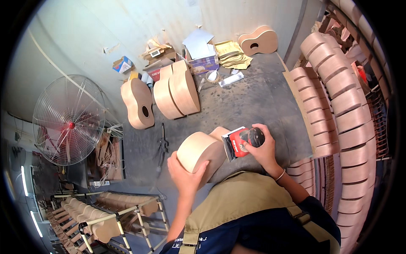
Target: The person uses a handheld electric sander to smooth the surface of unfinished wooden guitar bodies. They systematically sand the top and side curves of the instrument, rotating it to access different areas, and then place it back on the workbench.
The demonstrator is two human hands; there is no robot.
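My left hand [185, 174] grips the lower end of a pale wooden ukulele body [198, 146], its thumb on the side and its fingers around the far edge. The body stands tilted on its side against my apron [237, 197]. In my right hand [264, 150] is a red and black electric sander [238, 142], my fingers wrapped over its dark top. The sander's flat pad is held upright at the waist of the body; whether it touches the wood I cannot tell. A bracelet circles my right wrist.
On the dark workbench [228, 106] stand more ukulele bodies [137, 103], with boxes and yellow sandpaper sheets [233, 55] behind. A black tool with a cord [163, 142] lies at left. A large fan [69, 122] stands left; racks of bodies [349, 106] line the right and lower left.
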